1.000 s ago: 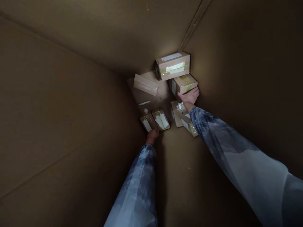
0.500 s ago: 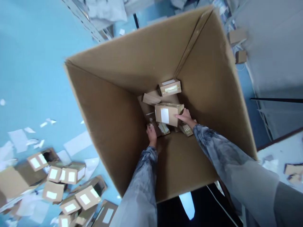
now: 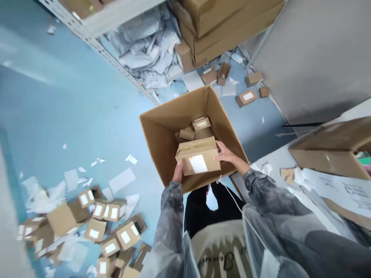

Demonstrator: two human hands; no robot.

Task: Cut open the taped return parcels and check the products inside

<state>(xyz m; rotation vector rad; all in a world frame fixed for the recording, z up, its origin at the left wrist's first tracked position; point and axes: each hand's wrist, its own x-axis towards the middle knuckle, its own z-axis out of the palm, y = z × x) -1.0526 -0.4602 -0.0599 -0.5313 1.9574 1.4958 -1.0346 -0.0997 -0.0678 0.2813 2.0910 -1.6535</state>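
Observation:
Between my two hands is a small cardboard box [image 3: 185,166] with a white label on its near side and tape along its top. My left hand [image 3: 177,173] grips its lower left corner, thumb on the front. Around the right end curl the fingers of my right hand [image 3: 225,152]; its far fingers are partly hidden. The held box is raised in the mouth of a tall open carton [image 3: 158,144]. Deeper in the carton lie a taped small box [image 3: 201,124] and a narrow brown box [image 3: 187,134].
Many labelled small boxes [image 3: 94,229] and paper scraps lie on the blue floor at left. A metal shelf [image 3: 116,60] with grey bags [image 3: 153,50] stands beyond the carton. At right, a white table [image 3: 269,162] bears an open box [image 3: 327,148].
Both hands have come up from the carton's bottom with the box, which is now nearer me. My left hand has moved from lower items onto the box's left end. The view has pulled back.

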